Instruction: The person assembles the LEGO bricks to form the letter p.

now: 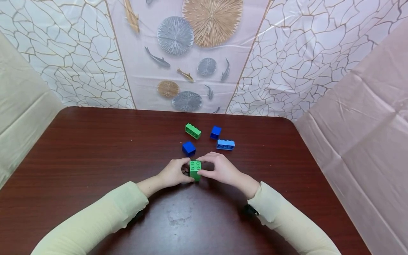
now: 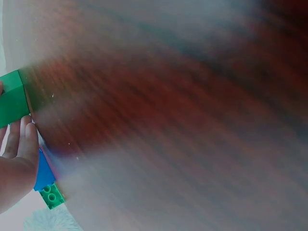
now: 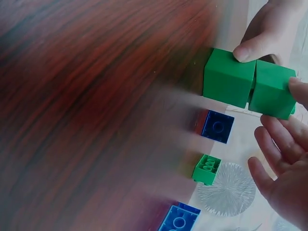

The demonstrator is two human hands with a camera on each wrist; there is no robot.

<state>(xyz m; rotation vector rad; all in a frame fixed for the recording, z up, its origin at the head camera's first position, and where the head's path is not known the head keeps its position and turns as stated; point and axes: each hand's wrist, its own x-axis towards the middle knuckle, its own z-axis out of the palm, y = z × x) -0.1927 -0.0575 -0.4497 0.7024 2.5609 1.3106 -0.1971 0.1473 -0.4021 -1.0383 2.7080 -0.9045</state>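
Two green toy blocks stand one above the other on the table in front of me. My left hand (image 1: 172, 173) grips the lower green block (image 3: 228, 77), which rests on the tabletop. My right hand (image 1: 224, 170) pinches the upper green block (image 1: 195, 165), studs facing up, between thumb and fingers. In the right wrist view the upper block sits slightly tilted, with a thin gap between it and the lower one. Just beyond the hands lies a dark blue block (image 1: 189, 148). The left wrist view catches only part of the left hand (image 2: 19, 163).
Farther back lie a long green block (image 1: 192, 131) and another dark blue block (image 1: 215, 132). A long lighter blue block (image 1: 225, 145) lies on its side to the right. The dark wooden table (image 1: 95, 152) meets patterned cloth walls (image 1: 76, 63) behind and at the sides.
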